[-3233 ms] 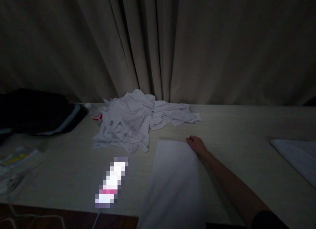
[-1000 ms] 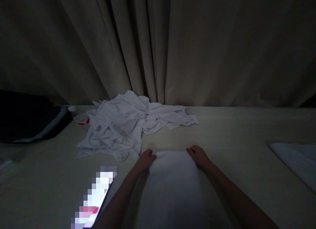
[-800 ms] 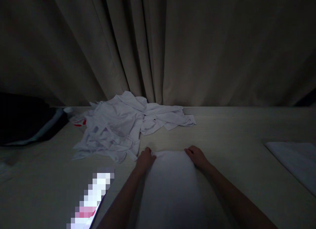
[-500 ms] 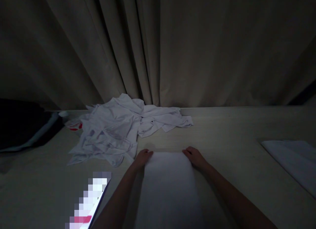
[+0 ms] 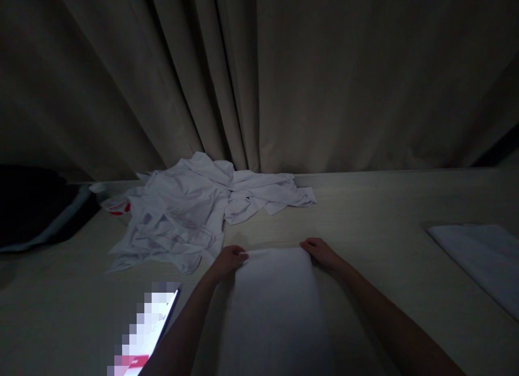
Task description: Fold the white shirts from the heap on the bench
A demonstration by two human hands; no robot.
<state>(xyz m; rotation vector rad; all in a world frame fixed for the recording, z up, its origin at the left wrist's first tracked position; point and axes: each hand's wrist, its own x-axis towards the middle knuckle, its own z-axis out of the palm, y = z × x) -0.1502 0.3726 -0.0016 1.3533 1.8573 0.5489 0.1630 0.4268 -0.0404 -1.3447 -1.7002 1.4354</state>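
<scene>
A white folded cloth [image 5: 278,305] lies flat in front of me as a long strip, its near end cut off by the bottom of the view. My left hand [image 5: 230,260] pinches its far left corner between thumb and fingers. At the far right corner, my right hand [image 5: 320,251] is closed on the edge in the same way. The cloth's far edge runs fairly straight between both hands. Whether it is a garment or a plain sheet, I cannot tell.
Crumpled white fabric [image 5: 182,203] lies beyond my left hand, against the curtain [image 5: 324,84]. Another folded white cloth [image 5: 478,251] is at the right. A lit screen [image 5: 152,327] sits at lower left. Behind it are a bottle [image 5: 115,204] and a dark pile [image 5: 32,203].
My left hand has shifted slightly left and turned at the cloth's corner. The right hand keeps its hold. The view has moved a little.
</scene>
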